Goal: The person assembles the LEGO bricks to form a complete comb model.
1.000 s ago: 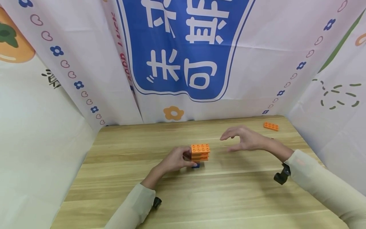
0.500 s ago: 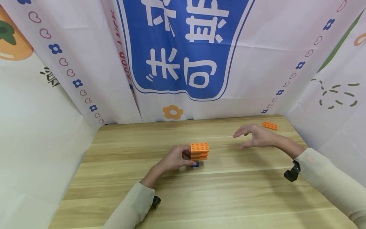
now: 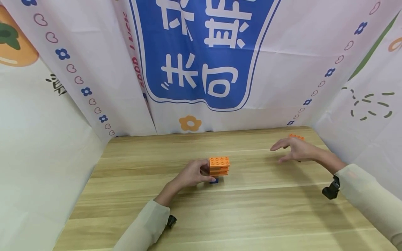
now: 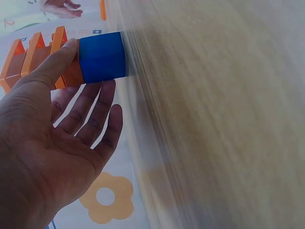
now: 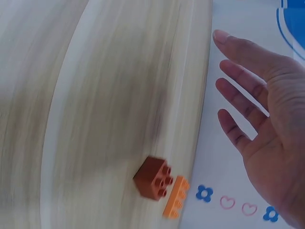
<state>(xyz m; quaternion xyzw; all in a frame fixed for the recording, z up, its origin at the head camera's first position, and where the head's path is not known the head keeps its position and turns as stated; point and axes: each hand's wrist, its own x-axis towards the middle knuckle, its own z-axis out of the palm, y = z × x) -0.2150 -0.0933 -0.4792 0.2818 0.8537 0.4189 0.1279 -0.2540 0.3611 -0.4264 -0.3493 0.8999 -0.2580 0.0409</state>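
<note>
A small tower of toy building bricks [image 3: 219, 162] stands upright on the table, with an orange studded brick on top. Its base is a blue brick [image 4: 102, 56], with orange plates and orange-brown bricks stacked above. My left hand [image 3: 191, 173] grips the tower low down, thumb on the near side and fingers behind. My right hand [image 3: 298, 150] hovers over the right of the table, fingers spread and holding nothing. Below it, the right wrist view has a brown studded brick [image 5: 151, 177] beside a flat orange brick [image 5: 176, 197]. In the head view the hand mostly hides the brown one.
The wooden table [image 3: 251, 216] meets a printed cloth wall [image 3: 276, 87] at the back, and cloth sides flank it left and right. Each wrist carries a small black camera [image 3: 331, 190]. Table surface stretches between the hands and toward the front.
My right hand has moved right, away from the tower, and now partly covers the orange brick at the back right. My left hand and the tower have stayed put.
</note>
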